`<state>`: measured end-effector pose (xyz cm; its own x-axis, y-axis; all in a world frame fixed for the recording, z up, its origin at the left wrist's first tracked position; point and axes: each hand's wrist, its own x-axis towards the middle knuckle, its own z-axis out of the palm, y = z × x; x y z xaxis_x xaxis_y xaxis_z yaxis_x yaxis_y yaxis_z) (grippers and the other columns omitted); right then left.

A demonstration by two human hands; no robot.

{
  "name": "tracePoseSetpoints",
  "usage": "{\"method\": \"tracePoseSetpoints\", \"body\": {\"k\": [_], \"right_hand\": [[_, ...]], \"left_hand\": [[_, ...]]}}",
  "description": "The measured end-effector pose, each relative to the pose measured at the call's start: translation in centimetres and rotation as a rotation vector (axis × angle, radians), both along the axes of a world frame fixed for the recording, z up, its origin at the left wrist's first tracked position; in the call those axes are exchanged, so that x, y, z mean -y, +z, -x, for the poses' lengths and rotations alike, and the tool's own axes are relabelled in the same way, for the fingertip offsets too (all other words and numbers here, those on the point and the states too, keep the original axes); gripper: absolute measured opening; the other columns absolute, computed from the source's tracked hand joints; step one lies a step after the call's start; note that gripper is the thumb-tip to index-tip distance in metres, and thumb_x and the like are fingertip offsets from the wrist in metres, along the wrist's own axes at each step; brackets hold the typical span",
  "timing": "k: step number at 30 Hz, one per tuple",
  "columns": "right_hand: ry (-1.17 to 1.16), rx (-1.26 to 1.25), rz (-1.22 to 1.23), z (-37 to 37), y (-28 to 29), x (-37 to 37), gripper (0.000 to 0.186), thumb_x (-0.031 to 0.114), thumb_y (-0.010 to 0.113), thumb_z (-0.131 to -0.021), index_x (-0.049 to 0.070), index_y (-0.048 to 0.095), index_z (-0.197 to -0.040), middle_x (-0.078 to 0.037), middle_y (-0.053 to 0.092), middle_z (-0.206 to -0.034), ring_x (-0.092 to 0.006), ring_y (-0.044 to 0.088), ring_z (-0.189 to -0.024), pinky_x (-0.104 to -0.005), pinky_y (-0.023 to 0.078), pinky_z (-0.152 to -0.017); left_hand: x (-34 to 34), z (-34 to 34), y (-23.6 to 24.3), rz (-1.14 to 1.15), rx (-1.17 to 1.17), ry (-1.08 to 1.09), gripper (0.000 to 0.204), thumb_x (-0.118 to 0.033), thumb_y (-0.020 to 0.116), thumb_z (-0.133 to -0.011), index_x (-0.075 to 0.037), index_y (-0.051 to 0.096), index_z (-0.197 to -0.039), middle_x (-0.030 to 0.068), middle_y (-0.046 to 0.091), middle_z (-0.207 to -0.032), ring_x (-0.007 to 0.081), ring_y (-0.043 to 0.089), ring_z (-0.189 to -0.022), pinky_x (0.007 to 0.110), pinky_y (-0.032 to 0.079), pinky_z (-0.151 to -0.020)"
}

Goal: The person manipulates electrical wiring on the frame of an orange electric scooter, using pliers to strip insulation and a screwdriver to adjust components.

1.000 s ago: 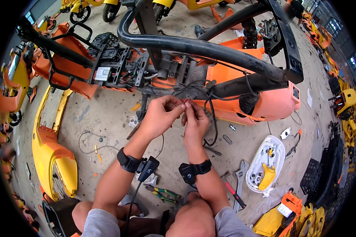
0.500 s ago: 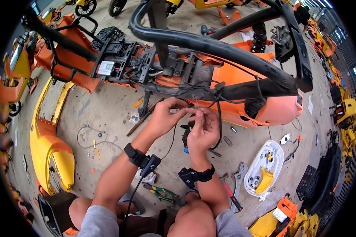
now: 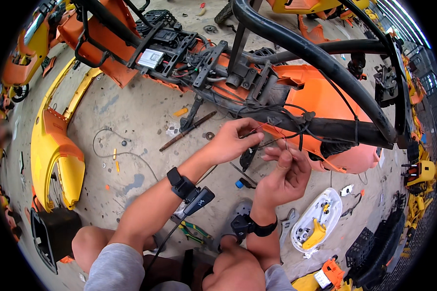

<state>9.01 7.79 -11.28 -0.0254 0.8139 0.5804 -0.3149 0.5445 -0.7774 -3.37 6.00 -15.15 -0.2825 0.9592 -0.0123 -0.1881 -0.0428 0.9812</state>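
My left hand (image 3: 232,140) pinches thin wires (image 3: 263,124), dark red and black, between thumb and forefinger. To its right, my right hand (image 3: 285,177) is turned partly palm up, with thumb and fingertips closed on a fine wire end. Both hands are just in front of the black frame tube (image 3: 325,128) of a stripped scooter, where black cables (image 3: 296,119) loop and hang. An orange body panel (image 3: 320,92) sits behind the tube. How the wires run between my fingertips is too fine to make out.
A white tray (image 3: 296,238) with small parts and a yellow piece stands at the right. Green-handled pliers (image 3: 195,234) lie near my feet, and a rusty rod (image 3: 187,131) beyond my left forearm. A yellow-orange fairing (image 3: 58,145) lies at the left. Overhead arches a thick black tube (image 3: 296,41).
My hands have moved apart, the right one shifting rightward, and the red wire shows more plainly by my left fingers. The whole view has shifted, with the frame now further right.
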Motion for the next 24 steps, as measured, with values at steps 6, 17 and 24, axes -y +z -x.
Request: {"method": "tracePoseSetpoints", "body": {"k": [6, 17, 24], "right_hand": [[-0.172, 0.16, -0.395, -0.5, -0.4, -1.2, 0.017, 0.014, 0.051, -0.097, 0.002, 0.041, -0.104, -0.021, 0.06, -0.104, -0.0298, 0.065, -0.089, -0.0425, 0.054, -0.081], [0.218, -0.025, -0.071, -0.7, -3.3, 1.4, 0.013, 0.01, 0.044, -0.098, 0.002, 0.037, -0.106, -0.019, 0.064, -0.085, -0.0285, 0.066, -0.084, -0.0517, 0.047, -0.092], [0.24, -0.042, 0.077, -0.5, -4.5, 2.1, 0.013, 0.011, 0.046, -0.098, 0.003, 0.04, -0.107, -0.017, 0.064, -0.083, -0.0274, 0.065, -0.085, -0.0503, 0.043, -0.097]], "left_hand": [[0.4, -0.5, 1.7, -0.044, 0.006, -0.006, 0.033, -0.013, 0.063, -0.09, 0.004, 0.055, -0.117, 0.0074, 0.064, -0.103, 0.0093, 0.06, -0.088, 0.025, 0.051, -0.072], [-0.2, 0.4, 4.1, 0.126, -0.019, 0.055, 0.033, -0.029, 0.061, -0.091, 0.0, 0.064, -0.106, 0.0008, 0.063, -0.079, 0.0049, 0.053, -0.067, 0.021, 0.04, -0.056], [-1.0, 0.3, 4.6, 0.126, -0.185, 0.039, 0.032, -0.03, 0.064, -0.09, 0.001, 0.067, -0.097, 0.0, 0.062, -0.079, 0.004, 0.049, -0.066, 0.02, 0.038, -0.056]]}}
